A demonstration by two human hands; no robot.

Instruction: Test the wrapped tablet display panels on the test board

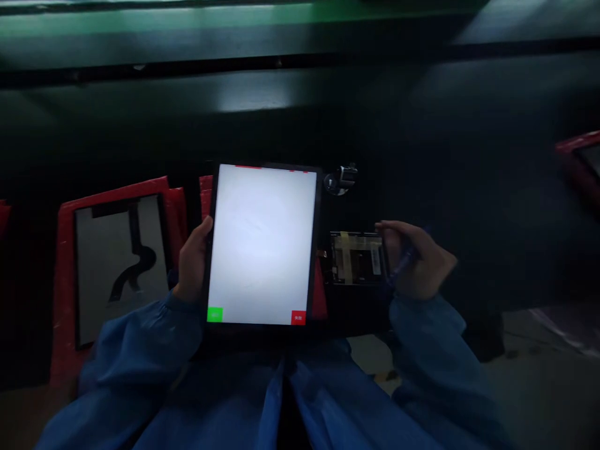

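Note:
A tablet (pixel 262 244) with a lit white screen is held upright in front of me. My left hand (pixel 192 262) is closed round its left edge. The screen has a green square at its lower left, a red one at its lower right and small red marks along the top. On the right, my right hand (pixel 417 259) is closed around a slim blue pen-like stick (pixel 403 265), blurred in the dim light. Beside its fingertips lies a dark electronic part (pixel 357 258) with yellowish tape strips; whether they touch it I cannot tell.
On the left, a screen panel (pixel 98 262) with a dark curved ribbon cable lies on red padded sheets (pixel 65 300). A small shiny metal object (pixel 341 180) sits beyond the tablet's right edge. Another red-edged item (pixel 579 142) is at far right. The dark worktop (pixel 469 175) spans the view.

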